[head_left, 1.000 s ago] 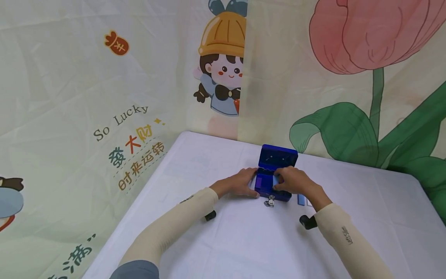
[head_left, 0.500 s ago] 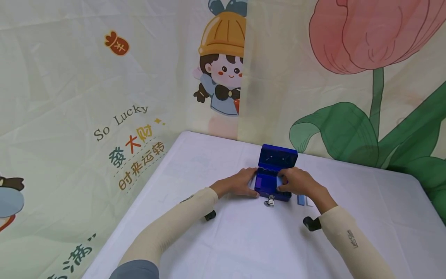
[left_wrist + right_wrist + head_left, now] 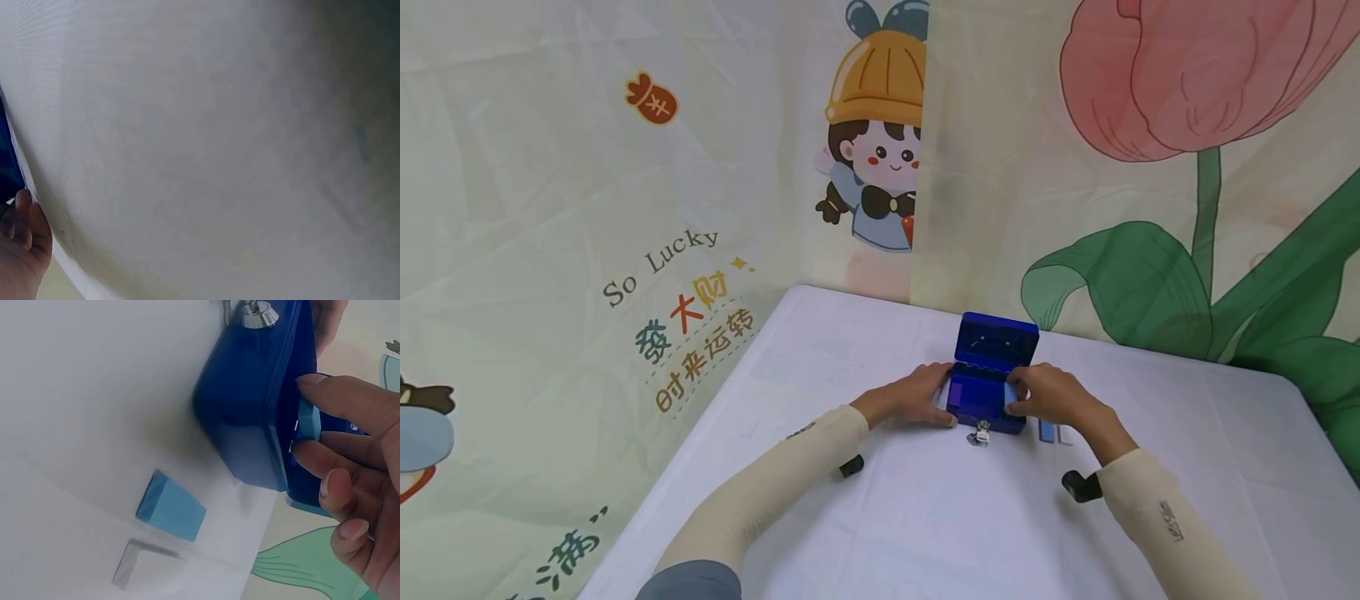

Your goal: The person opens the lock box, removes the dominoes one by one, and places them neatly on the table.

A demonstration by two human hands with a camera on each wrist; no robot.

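A blue metal cash box [image 3: 977,427] stands on the table with its lid [image 3: 997,340] raised. My left hand [image 3: 919,393] holds the box's left side, thumb by the front corner and fingers further back; in the left wrist view the hand [image 3: 26,247] shows only at the edge. Between thumb and fingers, my right hand [image 3: 1051,395] pinches a light blue block [image 3: 308,419] inside the box, along its right wall. A purple block [image 3: 956,394] lies inside at the left. The lock [image 3: 259,315] at the front has keys [image 3: 980,434] hanging from it.
To the right of the box a blue block [image 3: 172,508] and a white block [image 3: 150,569] lie on the white-covered table [image 3: 910,517]. Behind the table hangs a printed cloth [image 3: 985,167], close to the raised lid.
My right hand has moved to the right inside the box, carrying the light blue block from near the middle to the right wall. The left hand stays on the box.
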